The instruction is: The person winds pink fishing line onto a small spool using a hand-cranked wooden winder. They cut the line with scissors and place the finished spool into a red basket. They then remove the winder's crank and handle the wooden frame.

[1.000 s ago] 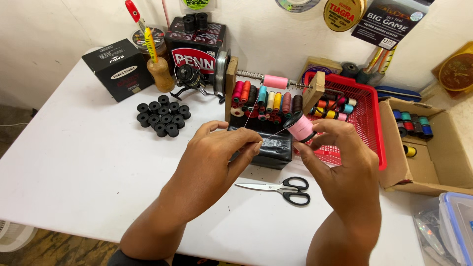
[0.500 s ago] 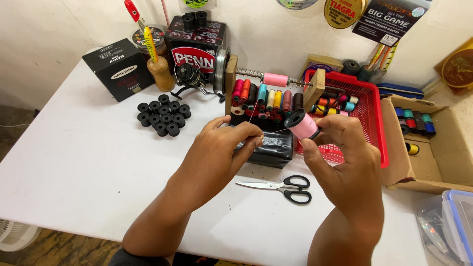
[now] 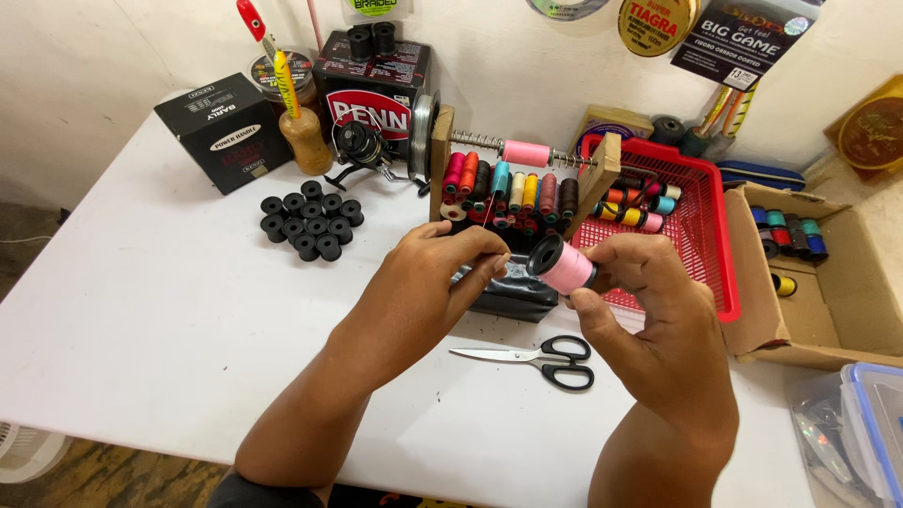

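My right hand (image 3: 649, 310) grips a pink thread spool (image 3: 562, 265) with a black end, tilted toward the left. My left hand (image 3: 428, 282) pinches the thread end close beside the spool, fingers closed on it. Both hands hover over a black pouch (image 3: 513, 292) on the white table (image 3: 141, 310). Black-handled scissors (image 3: 546, 362) lie on the table just in front of my hands. Behind stands a wooden winding rack (image 3: 442, 160) with a pink spool (image 3: 525, 152) on its rod and several coloured spools (image 3: 508, 193) below.
A cluster of black empty bobbins (image 3: 310, 221) sits at the left. A fishing reel (image 3: 362, 150), black boxes (image 3: 221, 132) and a brown bottle (image 3: 306, 141) stand at the back. A red basket (image 3: 701, 226) and a cardboard box (image 3: 809, 273) of spools lie right; a plastic container (image 3: 870, 423) near right.
My right hand has lifted and turned the pink spool slightly up and left. My left hand has drawn in closer to the spool, pinching the thread.
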